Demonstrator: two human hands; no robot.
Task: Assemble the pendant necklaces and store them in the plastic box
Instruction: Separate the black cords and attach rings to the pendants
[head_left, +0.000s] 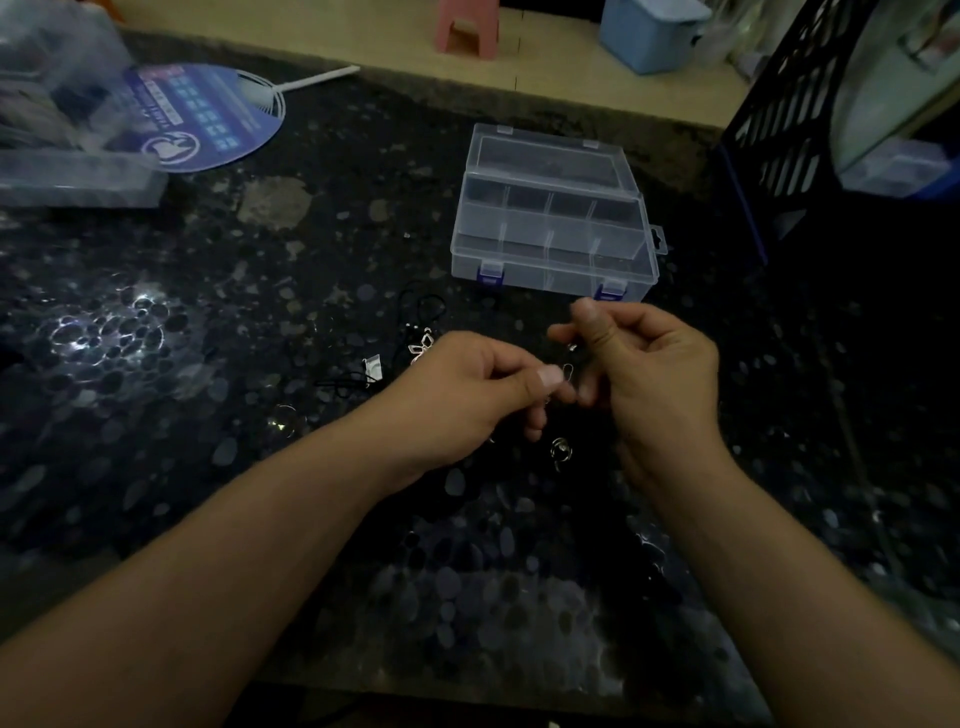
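My left hand pinches a small silver loop of a pendant between thumb and forefinger. My right hand is closed just to its right, thumb up, pinching a thin black cord with a small metal end. A round silver pendant hangs or lies just below the hands. The clear plastic box, lid shut with blue latches, sits beyond the hands. Black cords, a silver flower-shaped pendant and a small clear bag lie left of the hands on the dark speckled table.
A round blue hand fan and a clear plastic container sit at the far left. A black lattice basket stands at the right edge. On the floor beyond the table are a pink stool and a blue bin.
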